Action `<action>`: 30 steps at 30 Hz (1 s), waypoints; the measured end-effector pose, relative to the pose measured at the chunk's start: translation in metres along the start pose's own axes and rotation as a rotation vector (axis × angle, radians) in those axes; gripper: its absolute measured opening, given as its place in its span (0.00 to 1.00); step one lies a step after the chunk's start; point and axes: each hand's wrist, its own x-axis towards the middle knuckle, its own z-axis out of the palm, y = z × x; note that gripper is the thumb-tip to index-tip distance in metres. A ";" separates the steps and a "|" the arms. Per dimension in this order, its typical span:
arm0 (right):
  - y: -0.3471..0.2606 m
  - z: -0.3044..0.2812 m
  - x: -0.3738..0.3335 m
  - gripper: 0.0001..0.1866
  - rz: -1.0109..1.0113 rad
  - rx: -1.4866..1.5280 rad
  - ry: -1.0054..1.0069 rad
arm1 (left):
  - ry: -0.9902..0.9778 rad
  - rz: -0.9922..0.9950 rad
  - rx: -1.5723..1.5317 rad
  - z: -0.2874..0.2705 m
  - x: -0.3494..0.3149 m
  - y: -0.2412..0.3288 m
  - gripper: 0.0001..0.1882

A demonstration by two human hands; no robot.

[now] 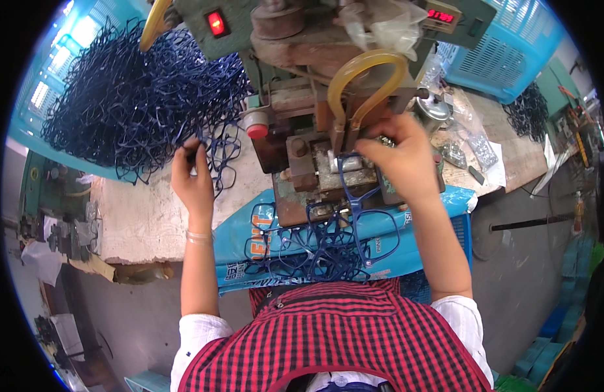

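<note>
A blue eyeglass frame (pixel 359 201) has one end in the metal fixture (pixel 346 171) of a bench press, and its rims hang toward me. My right hand (pixel 404 157) is at that fixture, thumb and fingers bent together near the frame's upper end. Whatever sits between those fingertips is too small to make out. To the left, my left hand (pixel 194 179) reaches the edge of a big heap of blue eyeglass frames (pixel 145 98). Its fingers curl toward the thumb around something dark that I cannot make out. More blue frames (pixel 315 248) lie on a blue plastic sheet (pixel 233 261) in front of the press.
The press (pixel 282 39) carries a yellow tube loop (pixel 370 62), a red button (pixel 256 129) and a lit red switch (pixel 215 23). A metal pot (pixel 436 108) and small bags of parts (pixel 483 151) lie right. A blue basket (pixel 498 49) stands back right.
</note>
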 end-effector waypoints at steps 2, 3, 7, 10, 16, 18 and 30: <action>0.007 0.009 -0.002 0.21 -0.027 0.029 0.009 | -0.002 -0.160 -0.352 0.003 -0.020 0.013 0.06; 0.010 0.013 -0.005 0.22 -0.029 0.102 0.024 | 0.001 -0.230 -0.472 0.002 -0.028 0.030 0.06; 0.007 0.011 -0.006 0.25 0.003 0.102 0.007 | 0.074 -0.106 -0.791 0.005 -0.010 0.105 0.06; -0.005 0.012 -0.007 0.25 0.035 0.206 -0.064 | -0.095 0.135 -0.886 0.007 0.014 0.177 0.09; -0.016 0.034 -0.021 0.28 0.089 0.459 0.021 | -0.084 0.152 -0.881 0.025 0.028 0.176 0.06; -0.013 0.035 -0.024 0.29 0.061 0.465 0.039 | -0.087 0.149 -0.850 0.025 0.025 0.175 0.05; 0.017 0.029 -0.023 0.10 -0.096 0.154 0.114 | -0.041 0.023 -0.941 0.001 0.004 0.194 0.11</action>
